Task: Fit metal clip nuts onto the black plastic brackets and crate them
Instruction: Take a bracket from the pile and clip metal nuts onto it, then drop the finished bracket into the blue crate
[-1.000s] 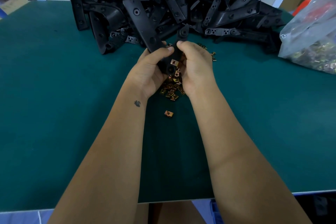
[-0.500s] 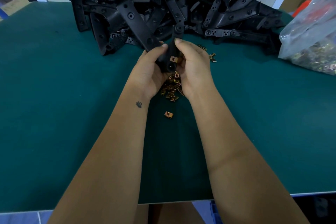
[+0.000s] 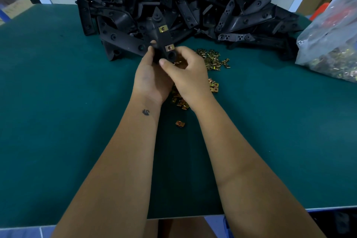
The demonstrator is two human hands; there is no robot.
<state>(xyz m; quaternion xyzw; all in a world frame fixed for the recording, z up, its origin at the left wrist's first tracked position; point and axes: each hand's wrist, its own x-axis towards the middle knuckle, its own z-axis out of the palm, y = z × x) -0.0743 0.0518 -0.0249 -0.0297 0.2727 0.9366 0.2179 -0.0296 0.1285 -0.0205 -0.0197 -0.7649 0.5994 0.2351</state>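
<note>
Black plastic bracket [image 3: 163, 41] now stands raised and upright between both hands, higher than a second ago, showing two brass-coloured metal clip nuts [image 3: 163, 28] fitted. Left hand [image 3: 149, 77] fingers curl round its lower end; right hand [image 3: 190, 74] pinches beside it. Loose nuts [image 3: 212, 60] lie at 2 o'clock on the green desk [image 3: 58, 121], whose near edge is bare.

The bracket [image 3: 163, 42] is matt black plastic, like the heaped brackets [image 3: 193, 6]. Its two clip nuts [image 3: 163, 28] are brassy, faintly shiny metal, as are the loose nuts [image 3: 212, 60]. The table [image 3: 58, 121] has a matt green cover. The bag [image 3: 332, 44] is glossy, crinkled clear plastic.
</note>
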